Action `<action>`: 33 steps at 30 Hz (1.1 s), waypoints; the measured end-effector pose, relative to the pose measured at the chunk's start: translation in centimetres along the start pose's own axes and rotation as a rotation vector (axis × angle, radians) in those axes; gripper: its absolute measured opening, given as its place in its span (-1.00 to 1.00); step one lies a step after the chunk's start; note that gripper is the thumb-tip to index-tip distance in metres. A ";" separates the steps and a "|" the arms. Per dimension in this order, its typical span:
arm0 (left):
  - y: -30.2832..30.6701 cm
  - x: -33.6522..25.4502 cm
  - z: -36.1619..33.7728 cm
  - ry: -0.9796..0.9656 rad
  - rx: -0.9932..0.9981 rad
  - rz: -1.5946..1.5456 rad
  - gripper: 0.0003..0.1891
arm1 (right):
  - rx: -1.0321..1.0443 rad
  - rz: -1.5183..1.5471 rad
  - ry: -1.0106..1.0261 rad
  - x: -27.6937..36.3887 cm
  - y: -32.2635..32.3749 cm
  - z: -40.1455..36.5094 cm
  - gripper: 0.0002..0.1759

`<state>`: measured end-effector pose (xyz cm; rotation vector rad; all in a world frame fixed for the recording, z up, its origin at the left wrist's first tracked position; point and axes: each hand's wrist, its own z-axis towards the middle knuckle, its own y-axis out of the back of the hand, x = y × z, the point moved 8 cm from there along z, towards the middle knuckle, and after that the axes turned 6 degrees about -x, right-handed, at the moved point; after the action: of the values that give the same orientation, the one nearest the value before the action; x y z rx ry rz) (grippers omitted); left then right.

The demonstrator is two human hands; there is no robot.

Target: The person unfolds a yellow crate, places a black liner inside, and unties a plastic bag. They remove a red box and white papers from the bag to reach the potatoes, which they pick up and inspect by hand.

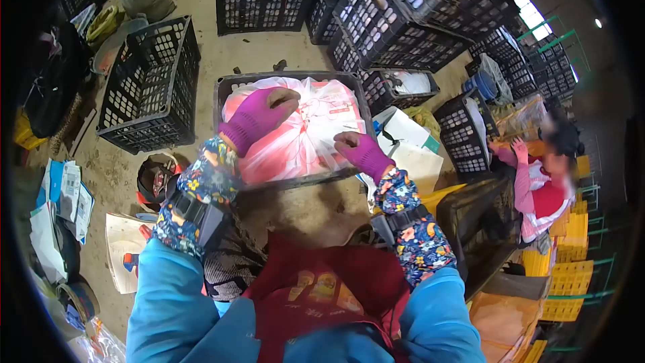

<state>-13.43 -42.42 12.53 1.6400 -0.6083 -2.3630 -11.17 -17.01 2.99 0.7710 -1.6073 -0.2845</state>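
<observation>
A tied translucent plastic bag (302, 151) with red and white contents fills a black crate (295, 182) in front of me. Over the bag's upper left part is my left hand (259, 117), in a purple glove with bare fingertips, its fingers curled together. My right hand (365, 152), gloved the same way, is at the bag's right side near the crate's rim, with fingertips pinched. Whether either hand holds something thin cannot be made out. The bag's gathered knot shows between the hands.
An empty black crate (149, 84) stands at the left. Stacked black crates (403, 17) rise behind at the right. Papers (410, 154) lie right of the bag, cardboard (124, 249) at lower left. A co-worker (537, 191) in pink sleeves is at the far right.
</observation>
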 end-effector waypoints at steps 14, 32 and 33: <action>6.3 9.9 -3.3 0.443 -0.162 -0.082 -0.73 | -0.007 -0.275 0.162 -5.0 -6.3 15.3 -0.51; -10.1 10.7 2.0 0.118 0.279 0.765 -0.45 | -0.303 0.128 0.068 -2.0 -2.1 8.8 -0.79; -10.8 10.8 1.9 0.097 0.242 0.828 -0.45 | -0.306 0.141 0.091 -2.7 -2.2 9.2 -0.77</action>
<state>-18.39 -36.57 -0.80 1.2144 -1.2875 -1.6395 -19.15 -19.18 -2.24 0.4288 -1.4801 -0.3776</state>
